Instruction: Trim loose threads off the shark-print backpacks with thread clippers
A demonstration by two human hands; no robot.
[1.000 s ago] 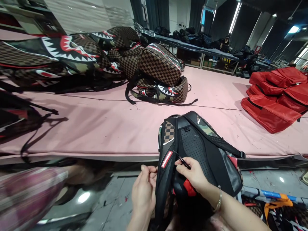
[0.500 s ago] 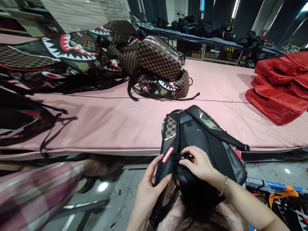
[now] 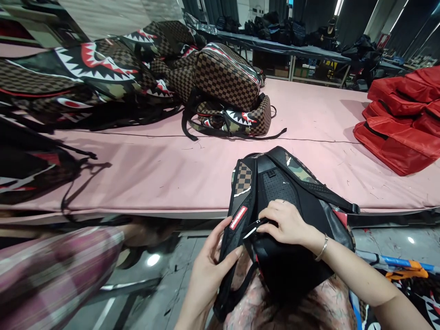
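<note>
Well, the left hand (image 3: 209, 266) grips a shoulder strap (image 3: 231, 240) beside its red label (image 3: 238, 217), while the right hand (image 3: 285, 222) holds a small tool (image 3: 250, 231), pale tip towards the strap; the black backpack (image 3: 311, 215) extends from over the pink tabletop (image 3: 154, 183) down to the person's patterned clothing (image 3: 247, 305)

Head-worn, single view. Looks forward and down from behind bag (image 3: 312, 211), close above left hand (image 3: 210, 268) and right hand (image 3: 284, 223) at lower centre. Sees across table (image 3: 154, 174) to distant bench (image 3: 292, 50) near top edge; takes in floor (image 3: 172, 261) below, lower left and lower right.
</note>
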